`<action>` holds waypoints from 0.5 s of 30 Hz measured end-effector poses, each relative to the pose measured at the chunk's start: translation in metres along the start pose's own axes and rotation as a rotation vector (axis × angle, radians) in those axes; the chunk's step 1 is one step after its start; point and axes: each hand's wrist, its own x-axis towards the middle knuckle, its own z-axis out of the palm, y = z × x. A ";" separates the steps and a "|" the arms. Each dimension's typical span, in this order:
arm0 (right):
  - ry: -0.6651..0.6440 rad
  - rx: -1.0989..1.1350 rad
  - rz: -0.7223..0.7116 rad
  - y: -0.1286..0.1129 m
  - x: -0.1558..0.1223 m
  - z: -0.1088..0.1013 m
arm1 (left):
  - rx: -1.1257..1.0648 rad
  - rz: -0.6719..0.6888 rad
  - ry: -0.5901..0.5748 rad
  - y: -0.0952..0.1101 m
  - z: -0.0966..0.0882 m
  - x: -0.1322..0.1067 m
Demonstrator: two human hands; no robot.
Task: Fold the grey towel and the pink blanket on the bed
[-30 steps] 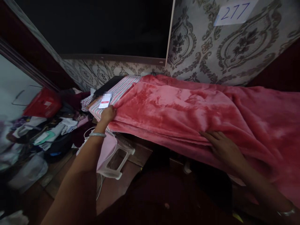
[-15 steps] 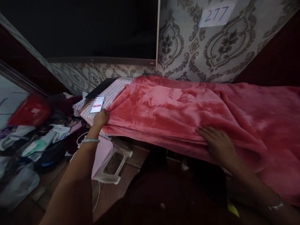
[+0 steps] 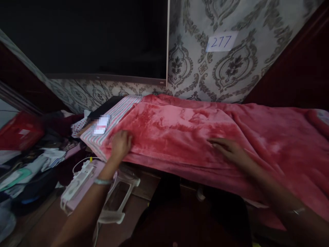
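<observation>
A plush red-pink blanket [image 3: 174, 137] lies folded in layers along a long low surface. My left hand [image 3: 121, 144] is at the blanket's front left part, its fingers curled in against the fabric; the fingertips are partly hidden. Over the middle right of the folded part, my right hand [image 3: 228, 149] reaches in with fingers stretched out to the left, touching or just above the plush. A striped cloth [image 3: 115, 115] shows from under the blanket's left end. On it lies a phone with a lit screen [image 3: 100, 127], partly blurred.
Behind stands a large dark television [image 3: 102, 37] against patterned wallpaper, with a paper marked 277 [image 3: 221, 42]. A white power strip [image 3: 79, 180] sits on a pink-topped stool [image 3: 115, 216] at front left. Piled clothes [image 3: 43, 168] and a red bag [image 3: 23, 130] lie far left.
My left hand has moved right, inward from the blanket's left edge. My right hand has shifted slightly left and up off the front folds. The camera view has tilted up and turned right.
</observation>
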 end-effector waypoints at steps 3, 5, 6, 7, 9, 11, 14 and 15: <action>-0.007 -0.042 -0.047 0.000 0.056 0.022 | -0.142 0.152 -0.044 0.034 0.020 -0.015; -0.016 -0.105 -0.052 -0.001 0.096 0.033 | -0.174 0.183 -0.022 0.047 0.030 -0.023; -0.025 -0.145 -0.045 -0.002 0.116 0.037 | -0.179 0.194 -0.011 0.051 0.034 -0.025; -0.040 -0.184 -0.032 -0.003 0.135 0.040 | -0.179 0.203 -0.005 0.053 0.037 -0.027; -0.079 -0.251 0.005 -0.004 0.170 0.045 | -0.169 0.220 -0.002 0.054 0.041 -0.029; -0.111 -0.300 0.044 -0.003 0.200 0.051 | -0.147 0.227 -0.006 0.053 0.044 -0.032; -0.133 -0.336 0.067 0.004 0.232 0.062 | -0.115 0.225 -0.002 0.052 0.050 -0.036; -0.141 -0.345 0.071 0.007 0.239 0.067 | -0.109 0.226 0.005 0.052 0.053 -0.038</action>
